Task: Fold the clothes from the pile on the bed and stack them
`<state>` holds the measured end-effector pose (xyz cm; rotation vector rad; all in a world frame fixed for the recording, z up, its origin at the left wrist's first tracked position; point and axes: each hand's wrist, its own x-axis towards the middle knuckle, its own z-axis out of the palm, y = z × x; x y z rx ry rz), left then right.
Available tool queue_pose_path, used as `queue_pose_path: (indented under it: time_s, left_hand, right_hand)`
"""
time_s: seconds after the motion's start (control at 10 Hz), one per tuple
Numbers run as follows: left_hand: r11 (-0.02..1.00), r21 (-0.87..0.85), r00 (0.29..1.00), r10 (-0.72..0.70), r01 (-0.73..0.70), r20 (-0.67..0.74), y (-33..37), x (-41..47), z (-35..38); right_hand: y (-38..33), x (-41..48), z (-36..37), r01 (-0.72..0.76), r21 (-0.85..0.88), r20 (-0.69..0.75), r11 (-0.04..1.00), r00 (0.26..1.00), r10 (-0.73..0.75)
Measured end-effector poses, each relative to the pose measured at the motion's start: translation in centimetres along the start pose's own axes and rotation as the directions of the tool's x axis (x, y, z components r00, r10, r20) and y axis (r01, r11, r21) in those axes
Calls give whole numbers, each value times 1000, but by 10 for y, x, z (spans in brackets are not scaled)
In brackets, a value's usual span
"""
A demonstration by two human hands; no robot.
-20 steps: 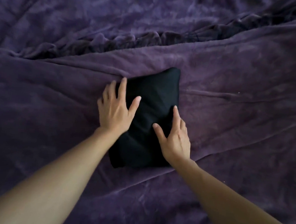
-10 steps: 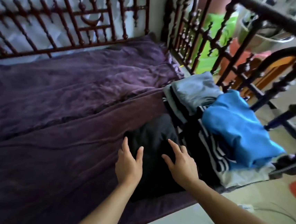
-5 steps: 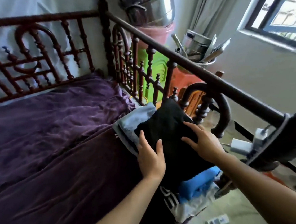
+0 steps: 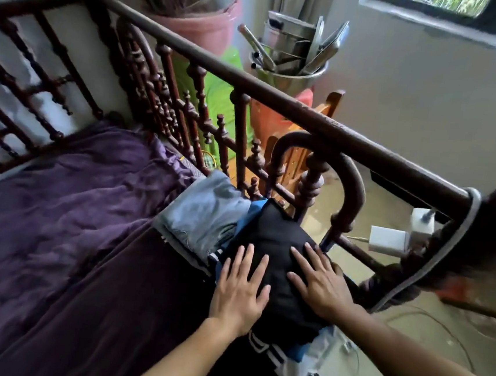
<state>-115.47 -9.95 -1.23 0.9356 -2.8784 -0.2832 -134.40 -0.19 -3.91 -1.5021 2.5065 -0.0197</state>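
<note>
Pressing down on the black folded garment (image 4: 278, 242), both hands lie open, with fingers straight and spread. The left hand (image 4: 238, 293) covers the garment's near left part, and its outer fingers reach over the left edge. The right hand (image 4: 322, 289) rests on the near right part with its fingers pointing far and left, its outer side close to the bed's railing. Neither hand curls round any cloth.

The black folded garment tops the stack at the right edge of the bed, close against the dark wooden rail (image 4: 279, 103). Beneath it a blue garment (image 4: 255, 209) shows as a sliver at the far side. A black-and-white striped garment (image 4: 264, 348) pokes out at the near side. A grey folded garment (image 4: 205, 214) lies against the stack's far left side, on top of other layers. The purple blanket (image 4: 71, 216), wrinkled, covers the bed to the left.

Beyond the rail at the far side stands a metal pot (image 4: 291, 73) holding steel utensils. Two white chargers (image 4: 387, 240) sit to the right, near the rail's lower bars. A window (image 4: 458, 8) is at the far right.
</note>
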Motion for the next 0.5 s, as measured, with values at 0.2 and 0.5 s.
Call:
queue_pose_path:
  time_s: [0.2, 0.5]
  left_hand:
    - [996, 32, 962, -90, 84, 256, -13, 2, 30]
    - [995, 45, 934, -97, 87, 343, -12, 20, 20]
  right_hand:
    - [-6, 8, 22, -37, 37, 114, 999, 993, 33]
    - [-28, 39, -83, 66, 310, 26, 949, 997, -78]
